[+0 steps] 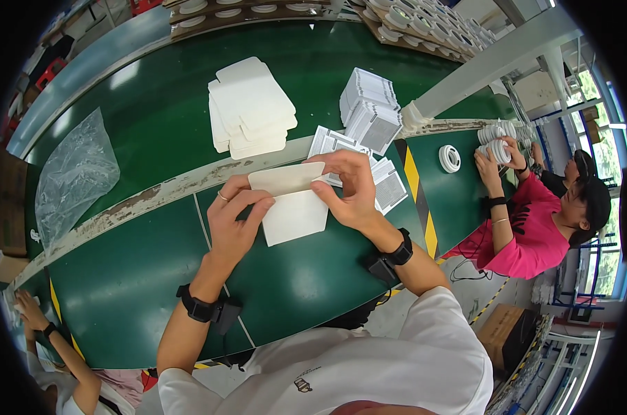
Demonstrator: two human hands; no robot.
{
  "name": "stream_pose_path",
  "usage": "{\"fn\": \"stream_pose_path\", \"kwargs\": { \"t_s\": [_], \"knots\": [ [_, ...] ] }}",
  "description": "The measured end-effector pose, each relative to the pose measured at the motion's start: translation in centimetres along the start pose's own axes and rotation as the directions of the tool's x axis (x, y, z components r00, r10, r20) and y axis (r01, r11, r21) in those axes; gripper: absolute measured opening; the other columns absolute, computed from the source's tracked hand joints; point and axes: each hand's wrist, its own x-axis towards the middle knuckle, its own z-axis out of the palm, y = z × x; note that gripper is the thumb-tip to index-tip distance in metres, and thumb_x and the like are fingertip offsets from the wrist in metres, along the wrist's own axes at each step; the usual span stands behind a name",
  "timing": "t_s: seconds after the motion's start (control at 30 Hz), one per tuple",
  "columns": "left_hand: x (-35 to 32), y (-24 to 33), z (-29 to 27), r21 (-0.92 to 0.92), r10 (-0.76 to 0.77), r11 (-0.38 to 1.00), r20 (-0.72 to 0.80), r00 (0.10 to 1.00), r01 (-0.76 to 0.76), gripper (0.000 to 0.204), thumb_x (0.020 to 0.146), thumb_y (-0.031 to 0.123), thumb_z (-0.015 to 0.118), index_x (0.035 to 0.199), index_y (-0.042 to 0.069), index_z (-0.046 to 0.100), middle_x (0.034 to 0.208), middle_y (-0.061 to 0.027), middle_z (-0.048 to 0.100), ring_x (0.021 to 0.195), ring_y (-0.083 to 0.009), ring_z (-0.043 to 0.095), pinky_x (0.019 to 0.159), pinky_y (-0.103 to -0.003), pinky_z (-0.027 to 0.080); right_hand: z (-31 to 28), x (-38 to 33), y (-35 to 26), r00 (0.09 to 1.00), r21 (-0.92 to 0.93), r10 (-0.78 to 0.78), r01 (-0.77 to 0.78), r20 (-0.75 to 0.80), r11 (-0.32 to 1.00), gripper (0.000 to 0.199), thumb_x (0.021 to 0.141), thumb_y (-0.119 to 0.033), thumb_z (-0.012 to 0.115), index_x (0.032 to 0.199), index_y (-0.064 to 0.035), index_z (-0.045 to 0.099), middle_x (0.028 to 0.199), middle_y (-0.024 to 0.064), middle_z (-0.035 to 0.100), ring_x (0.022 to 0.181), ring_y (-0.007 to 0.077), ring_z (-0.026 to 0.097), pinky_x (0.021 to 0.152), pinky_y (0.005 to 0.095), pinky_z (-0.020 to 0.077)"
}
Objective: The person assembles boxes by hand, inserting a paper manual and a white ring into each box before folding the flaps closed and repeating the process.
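Observation:
A white folded card [296,216], like a flat carton blank with its upper flap bent up, is held over the green table in front of me. My left hand [236,211] pinches its left edge near the fold, thumb and fingers closed on it. At the right end of the fold, my right hand [351,188] grips the card between thumb and fingers. Just beyond lie printed leaflets [389,185], some partly hidden behind my right hand. Farther off sits a pile of white card blanks [251,104].
Leaflet stacks [369,97] stand behind the loose leaflets. A clear plastic bag [78,173] lies at left. At right, a co-worker in pink [528,221] handles white round parts [493,149]; another white ring [450,159] lies nearby. A metal post [493,66] rises at right.

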Motion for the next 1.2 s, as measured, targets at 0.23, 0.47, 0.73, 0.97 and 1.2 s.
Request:
{"fn": "stream_pose_path", "kwargs": {
  "t_s": [0.23, 0.47, 0.73, 0.97, 1.2],
  "knots": [
    [0.3, 0.7, 0.2, -0.072, -0.058, 0.996, -0.024, 0.998, 0.056, 0.007, 0.085, -0.002, 0.074, 0.092, 0.0, 0.072, 0.106, -0.0105, 0.069, 0.09, -0.0223, 0.067, 0.08, -0.03, 0.054, -1.4, 0.7, -1.0, 0.951, -0.046, -0.04, 0.057, 0.306, 0.997, 0.029, 0.105, -0.012, 0.053, 0.128, 0.0033, 0.06, 0.12, 0.0195, 0.066, 0.109, 0.0237, 0.066, 0.093, 0.0361, 0.0518],
    [0.7, -0.9, 0.8, -0.212, -0.209, 0.961, -0.124, 0.97, 0.179, 0.049, 0.082, 0.003, 0.08, 0.127, 0.003, 0.06, 0.132, -0.0159, 0.057, 0.112, -0.0244, 0.061, 0.089, -0.034, 0.053, 0.6, 0.1, -1.1, 0.832, -0.007, 0.524, -0.532, 0.184, 0.847, 0.042, 0.11, -0.025, 0.041, 0.138, 0.0021, 0.056, 0.12, 0.0101, 0.066, 0.108, 0.0142, 0.061, 0.097, 0.0269, 0.0461],
    [0.6, 0.0, 1.1, 0.112, -0.239, 0.966, 0.07, 0.968, 0.231, 0.095, 0.068, 0.031, 0.093, 0.145, 0.004, 0.042, 0.14, -0.0168, 0.049, 0.121, -0.0317, 0.055, 0.099, -0.045, 0.048, 0.9, 0.0, 0.4, 0.811, 0.147, 0.58, -0.565, -0.082, 0.812, 0.044, 0.111, -0.026, 0.038, 0.144, 0.0014, 0.05, 0.131, 0.009, 0.061, 0.117, 0.0134, 0.057, 0.101, 0.0281, 0.044],
    [0.2, 1.9, 1.5, 0.546, 0.012, 0.836, 0.079, 0.997, -0.054, 0.114, 0.061, 0.041, 0.094, 0.149, -0.002, 0.036, 0.144, -0.0189, 0.046, 0.13, -0.037, 0.048, 0.108, -0.049, 0.039, 1.6, -0.5, -0.7, 0.87, 0.039, 0.493, -0.493, -0.001, 0.869, 0.046, 0.112, -0.028, 0.037, 0.145, 0.0013, 0.048, 0.134, 0.0109, 0.06, 0.123, 0.0167, 0.055, 0.108, 0.0306, 0.0395],
    [-0.2, 3.1, 1.1, 0.409, -0.175, 0.905, 0.099, 0.98, 0.12, 0.116, 0.063, 0.039, 0.09, 0.155, 0.001, 0.03, 0.147, -0.0224, 0.043, 0.132, -0.0412, 0.046, 0.109, -0.05, 0.038, 1.4, -0.6, -0.3, 0.91, 0.086, 0.377, -0.396, 0.175, 0.914, 0.045, 0.111, -0.028, 0.037, 0.144, 0.0012, 0.049, 0.129, 0.011, 0.063, 0.115, 0.0181, 0.06, 0.097, 0.0323, 0.0487]
  ]
}}
